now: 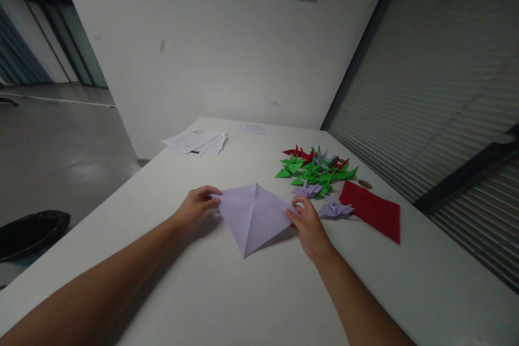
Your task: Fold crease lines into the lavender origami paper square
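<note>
A lavender sheet of paper [251, 215] lies on the white table [227, 292], creased down the middle, one corner pointing toward me. My left hand [197, 206] pinches its left corner with curled fingers. My right hand [308, 225] grips its right corner between thumb and fingers. Both forearms reach in from the bottom of the head view.
A heap of folded green, red and lavender paper figures [316, 170] sits behind my right hand. A red sheet [373, 211] lies to their right. White printed papers [197, 141] rest at the far edge. A black bin [30, 232] stands on the floor at left.
</note>
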Demonstrator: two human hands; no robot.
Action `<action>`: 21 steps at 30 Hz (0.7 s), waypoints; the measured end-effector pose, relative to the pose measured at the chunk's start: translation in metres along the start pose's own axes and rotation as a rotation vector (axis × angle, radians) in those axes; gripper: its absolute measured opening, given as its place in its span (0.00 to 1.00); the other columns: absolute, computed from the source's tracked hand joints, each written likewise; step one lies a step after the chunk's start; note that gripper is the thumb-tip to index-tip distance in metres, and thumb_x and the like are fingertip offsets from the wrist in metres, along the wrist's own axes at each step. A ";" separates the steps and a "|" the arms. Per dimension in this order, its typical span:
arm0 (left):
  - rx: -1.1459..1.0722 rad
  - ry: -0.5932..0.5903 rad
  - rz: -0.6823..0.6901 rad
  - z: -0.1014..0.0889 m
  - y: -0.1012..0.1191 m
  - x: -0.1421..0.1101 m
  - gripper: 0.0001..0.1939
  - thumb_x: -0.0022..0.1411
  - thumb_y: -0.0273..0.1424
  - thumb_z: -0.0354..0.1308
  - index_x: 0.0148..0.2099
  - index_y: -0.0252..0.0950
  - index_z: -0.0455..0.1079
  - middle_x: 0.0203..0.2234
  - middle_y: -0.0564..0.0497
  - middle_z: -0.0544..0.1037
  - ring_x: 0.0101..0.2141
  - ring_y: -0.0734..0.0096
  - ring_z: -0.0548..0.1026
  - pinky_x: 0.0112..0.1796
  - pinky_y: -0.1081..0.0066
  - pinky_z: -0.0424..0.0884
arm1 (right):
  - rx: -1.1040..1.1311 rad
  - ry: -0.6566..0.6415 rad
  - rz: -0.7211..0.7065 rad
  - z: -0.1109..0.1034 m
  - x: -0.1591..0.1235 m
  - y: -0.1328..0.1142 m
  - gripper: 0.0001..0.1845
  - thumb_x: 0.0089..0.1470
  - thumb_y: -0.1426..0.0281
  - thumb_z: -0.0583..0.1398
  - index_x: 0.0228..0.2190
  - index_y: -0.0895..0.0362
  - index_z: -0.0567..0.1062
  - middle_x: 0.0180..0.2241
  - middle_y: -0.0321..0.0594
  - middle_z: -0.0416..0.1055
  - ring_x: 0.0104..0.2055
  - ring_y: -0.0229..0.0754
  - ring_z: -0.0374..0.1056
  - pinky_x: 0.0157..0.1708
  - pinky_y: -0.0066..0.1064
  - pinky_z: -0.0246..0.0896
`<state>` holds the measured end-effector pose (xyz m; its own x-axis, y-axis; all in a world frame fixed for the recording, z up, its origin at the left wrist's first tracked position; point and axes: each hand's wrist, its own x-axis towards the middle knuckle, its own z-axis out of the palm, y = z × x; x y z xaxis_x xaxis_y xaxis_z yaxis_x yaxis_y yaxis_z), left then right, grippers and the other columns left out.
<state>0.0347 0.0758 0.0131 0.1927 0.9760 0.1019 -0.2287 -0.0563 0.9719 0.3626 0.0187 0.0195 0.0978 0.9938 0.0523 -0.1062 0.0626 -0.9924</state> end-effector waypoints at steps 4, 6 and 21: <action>0.062 0.018 -0.007 0.001 0.001 0.000 0.19 0.45 0.36 0.78 0.38 0.33 0.80 0.29 0.48 0.81 0.30 0.68 0.77 0.35 0.66 0.74 | -0.224 0.032 -0.141 -0.006 0.003 0.003 0.20 0.46 0.58 0.70 0.39 0.54 0.76 0.38 0.42 0.77 0.35 0.44 0.72 0.32 0.32 0.66; 0.084 0.038 -0.013 0.002 0.002 0.000 0.20 0.43 0.36 0.78 0.38 0.33 0.81 0.29 0.48 0.81 0.30 0.66 0.77 0.35 0.65 0.74 | -0.309 0.013 -0.151 -0.010 0.004 0.003 0.21 0.45 0.60 0.71 0.40 0.56 0.80 0.38 0.42 0.78 0.33 0.43 0.70 0.30 0.31 0.65; 0.197 0.051 0.002 0.002 0.006 0.001 0.16 0.46 0.40 0.76 0.34 0.34 0.83 0.30 0.44 0.84 0.32 0.61 0.79 0.38 0.62 0.74 | -0.433 0.056 -0.255 -0.019 0.010 0.005 0.16 0.47 0.56 0.70 0.31 0.56 0.85 0.32 0.44 0.81 0.33 0.46 0.72 0.34 0.36 0.68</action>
<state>0.0352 0.0762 0.0191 0.1425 0.9849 0.0981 -0.0370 -0.0938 0.9949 0.3819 0.0276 0.0130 0.1213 0.9448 0.3045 0.3468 0.2471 -0.9048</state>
